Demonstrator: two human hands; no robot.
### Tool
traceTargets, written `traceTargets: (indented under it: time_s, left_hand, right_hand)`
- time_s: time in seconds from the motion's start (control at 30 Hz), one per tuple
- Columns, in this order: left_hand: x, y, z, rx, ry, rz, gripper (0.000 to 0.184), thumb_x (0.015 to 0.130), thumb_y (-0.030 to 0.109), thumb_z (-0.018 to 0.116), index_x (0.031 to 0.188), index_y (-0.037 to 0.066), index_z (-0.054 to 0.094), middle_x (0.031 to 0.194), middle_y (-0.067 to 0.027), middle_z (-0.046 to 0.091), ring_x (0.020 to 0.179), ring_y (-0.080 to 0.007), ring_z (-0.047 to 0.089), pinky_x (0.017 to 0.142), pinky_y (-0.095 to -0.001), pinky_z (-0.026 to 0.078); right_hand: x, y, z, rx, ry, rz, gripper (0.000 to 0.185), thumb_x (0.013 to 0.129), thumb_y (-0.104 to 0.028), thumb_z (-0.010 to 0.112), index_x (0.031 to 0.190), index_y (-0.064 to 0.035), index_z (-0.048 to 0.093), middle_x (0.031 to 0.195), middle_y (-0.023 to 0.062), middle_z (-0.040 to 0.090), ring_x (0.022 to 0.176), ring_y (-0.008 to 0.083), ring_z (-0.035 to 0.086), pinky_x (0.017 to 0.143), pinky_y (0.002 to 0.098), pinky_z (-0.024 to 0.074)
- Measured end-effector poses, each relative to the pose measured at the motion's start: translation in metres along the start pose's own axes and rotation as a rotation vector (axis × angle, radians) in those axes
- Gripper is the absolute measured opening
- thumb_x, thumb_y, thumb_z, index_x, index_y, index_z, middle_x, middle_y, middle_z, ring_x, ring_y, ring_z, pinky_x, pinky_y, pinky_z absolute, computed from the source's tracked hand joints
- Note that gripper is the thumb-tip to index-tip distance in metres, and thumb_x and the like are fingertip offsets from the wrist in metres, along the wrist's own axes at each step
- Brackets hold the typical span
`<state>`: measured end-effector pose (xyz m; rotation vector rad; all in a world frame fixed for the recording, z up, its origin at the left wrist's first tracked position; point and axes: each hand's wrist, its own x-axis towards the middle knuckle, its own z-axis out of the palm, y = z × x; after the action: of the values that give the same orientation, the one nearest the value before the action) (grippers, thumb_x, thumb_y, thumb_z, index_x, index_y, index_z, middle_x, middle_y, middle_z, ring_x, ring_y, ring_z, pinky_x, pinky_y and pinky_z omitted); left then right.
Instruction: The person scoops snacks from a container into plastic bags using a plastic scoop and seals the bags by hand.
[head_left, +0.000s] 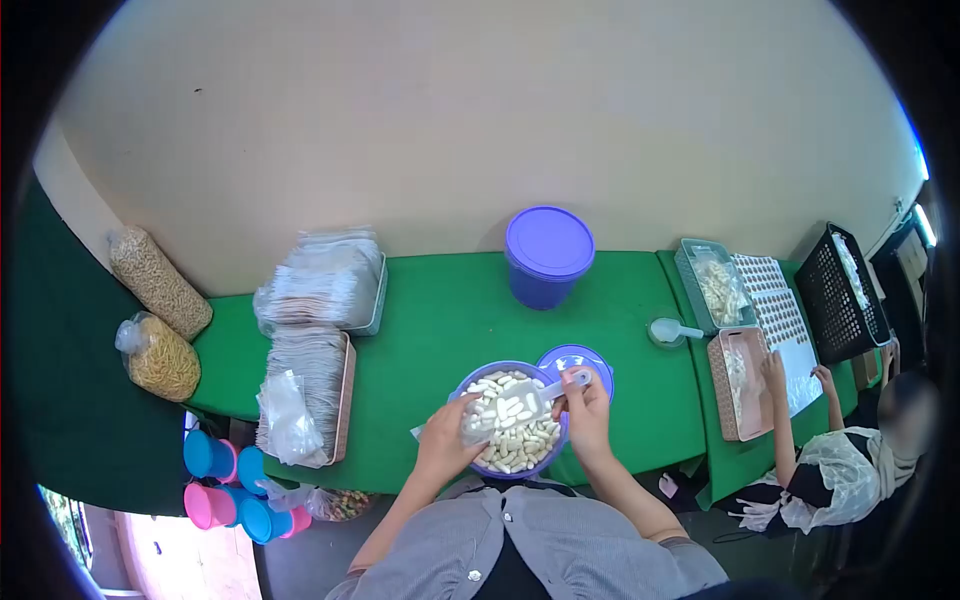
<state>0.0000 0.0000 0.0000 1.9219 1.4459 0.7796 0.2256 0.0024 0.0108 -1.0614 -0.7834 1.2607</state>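
A purple bucket full of white capsules stands at the table's near edge, right before me. Over it, my right hand grips the handle of a clear plastic scoop. White capsules lie at the scoop's front end. My left hand is closed around a small clear plastic bag, held against the scoop over the bucket. Whether capsules are inside the bag or only behind it, I cannot tell. A purple lid lies behind my right hand, partly covered by it.
A closed purple bucket stands near the wall. Trays of stacked packets are at left, beside bags of capsules. At right are a small scoop, a teal basket, a pink basket and a co-worker.
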Motion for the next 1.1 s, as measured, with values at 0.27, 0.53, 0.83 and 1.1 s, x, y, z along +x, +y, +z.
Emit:
traceTargets:
  time_s: [0.27, 0.53, 0.83, 1.1]
  left_hand:
    - [0.002, 0.010, 0.001, 0.013, -0.007, 0.178, 0.064, 0.063, 0.014, 0.080, 0.122, 0.011, 0.054, 0.109, -0.0119, 0.060, 0.103, -0.0300, 0.058, 0.087, -0.0410, 0.045]
    - [-0.002, 0.000, 0.001, 0.011, 0.070, 0.103, 0.057, 0.066, 0.015, 0.080, 0.118, 0.010, 0.056, 0.112, -0.0134, 0.062, 0.103, -0.0322, 0.060, 0.090, -0.0390, 0.047]
    - [0.002, -0.004, -0.014, -0.038, 0.248, 0.008, 0.048, 0.072, 0.015, 0.076, 0.115, 0.006, 0.055, 0.104, -0.0132, 0.063, 0.093, -0.0274, 0.064, 0.081, -0.0352, 0.051]
    - [0.000, -0.006, -0.013, -0.047, 0.266, 0.020, 0.054, 0.071, 0.016, 0.079, 0.117, 0.006, 0.054, 0.097, -0.0118, 0.062, 0.089, -0.0249, 0.063, 0.080, -0.0349, 0.050]
  right_hand:
    - [-0.026, -0.026, 0.031, -0.557, -0.024, -0.451, 0.013, 0.092, -0.009, 0.059, 0.100, 0.0003, 0.060, 0.082, 0.0082, 0.065, 0.069, 0.0117, 0.063, 0.060, 0.0244, 0.0500]
    - [-0.020, -0.022, 0.027, -0.519, 0.066, -0.459, 0.013, 0.094, -0.011, 0.057, 0.103, -0.0007, 0.057, 0.077, 0.0060, 0.062, 0.066, 0.0100, 0.061, 0.057, 0.0245, 0.0479]
    - [-0.001, 0.048, 0.007, -0.411, -0.162, -0.015, 0.012, 0.098, -0.013, 0.051, 0.102, -0.0011, 0.051, 0.075, 0.0038, 0.057, 0.059, 0.0081, 0.056, 0.053, 0.0245, 0.0464]
    - [0.006, 0.039, 0.000, -0.392, -0.056, -0.145, 0.014, 0.098, -0.014, 0.051, 0.102, -0.0006, 0.050, 0.072, 0.0034, 0.057, 0.059, 0.0082, 0.056, 0.053, 0.0246, 0.0464]
